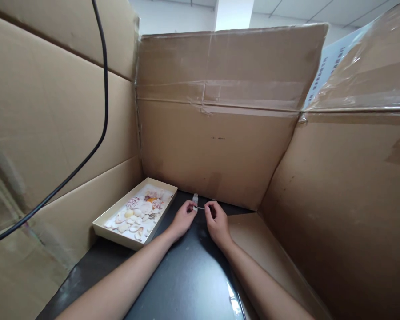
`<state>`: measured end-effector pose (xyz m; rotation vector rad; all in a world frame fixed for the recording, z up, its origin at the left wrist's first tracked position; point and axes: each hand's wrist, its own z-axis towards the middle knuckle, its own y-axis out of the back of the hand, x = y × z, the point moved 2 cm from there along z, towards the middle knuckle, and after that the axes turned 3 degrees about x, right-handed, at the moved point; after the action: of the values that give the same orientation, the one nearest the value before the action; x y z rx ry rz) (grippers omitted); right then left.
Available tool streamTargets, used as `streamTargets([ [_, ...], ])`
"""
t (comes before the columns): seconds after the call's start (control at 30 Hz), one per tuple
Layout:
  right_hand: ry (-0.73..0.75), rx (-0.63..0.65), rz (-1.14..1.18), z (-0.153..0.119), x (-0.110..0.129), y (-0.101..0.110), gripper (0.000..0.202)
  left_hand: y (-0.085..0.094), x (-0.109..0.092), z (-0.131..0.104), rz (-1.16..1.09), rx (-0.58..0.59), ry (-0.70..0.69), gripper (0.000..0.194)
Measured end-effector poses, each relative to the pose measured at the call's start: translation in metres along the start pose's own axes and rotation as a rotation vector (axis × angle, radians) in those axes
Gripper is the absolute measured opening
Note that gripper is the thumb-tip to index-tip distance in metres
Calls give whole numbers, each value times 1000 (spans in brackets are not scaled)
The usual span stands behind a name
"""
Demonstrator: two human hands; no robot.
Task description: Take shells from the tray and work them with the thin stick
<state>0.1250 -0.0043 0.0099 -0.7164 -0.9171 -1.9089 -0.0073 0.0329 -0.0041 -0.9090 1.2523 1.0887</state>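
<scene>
My left hand (pixel 185 215) is closed in a pinch, its fingertips meeting near a small clear bottle (pixel 195 198) that stands upright behind them. What those fingertips hold is too small to make out. Across the narrow gap between my hands runs a thin, pale stick (pixel 201 208), its right end in the pinched fingers of my right hand (pixel 217 222). The stick's left end reaches the left fingertips; whether they grip it too I cannot tell.
A shallow cream tray (pixel 120 240) with several seashells (pixel 143 206) stands on the dark glossy tabletop (pixel 183 275), left of my hands. Tall cardboard walls (pixel 203 146) enclose the left, back and right. A black cable (pixel 106 89) hangs at the left. Flat cardboard (pixel 253 240) lies at the right.
</scene>
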Motion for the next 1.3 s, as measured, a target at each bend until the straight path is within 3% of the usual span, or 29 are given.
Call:
streamTargets([
  [0.3, -29, -75, -85, 3, 5, 7, 17, -2, -3, -1, -28, 23, 31, 10],
  [0.5, 77, -56, -193, 38, 23, 16, 22, -2, -3, 0, -13, 9, -25, 5],
  [0.77, 94, -75, -187, 76, 38, 4, 29, -2, -2, 5, 42, 24, -50, 9],
  [1.3, 117, 12, -169, 70, 26, -8, 30, -2, -4, 2, 6, 23, -46, 12],
])
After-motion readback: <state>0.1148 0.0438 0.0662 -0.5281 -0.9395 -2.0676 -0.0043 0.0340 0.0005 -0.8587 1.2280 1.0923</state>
